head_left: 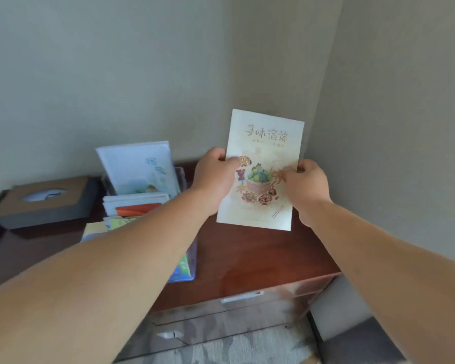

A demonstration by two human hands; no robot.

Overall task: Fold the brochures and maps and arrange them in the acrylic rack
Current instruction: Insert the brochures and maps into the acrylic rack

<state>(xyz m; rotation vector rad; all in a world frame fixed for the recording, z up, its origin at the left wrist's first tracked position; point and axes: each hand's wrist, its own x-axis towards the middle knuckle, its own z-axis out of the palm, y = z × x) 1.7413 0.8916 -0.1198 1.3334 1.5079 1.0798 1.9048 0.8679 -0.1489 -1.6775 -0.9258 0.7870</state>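
Note:
A cream folded brochure (265, 143) with gold lettering and a picture of a fruit basket is held upright above the right end of the wooden cabinet. My left hand (216, 177) pinches its left edge, thumb on the front. My right hand (309, 182) pinches its right edge. To the left stands the clear acrylic rack (182, 177), tiered, with a pale blue brochure (139, 166) in its back slot, white and orange leaflets (134, 206) in the middle, and green ones lower down, partly hidden by my left forearm.
The dark red wooden cabinet (260, 258) has drawers with metal handles (242, 296) below. A brown and grey tissue box (44, 203) sits at its left end. Walls close in behind and to the right. Patterned carpet lies below.

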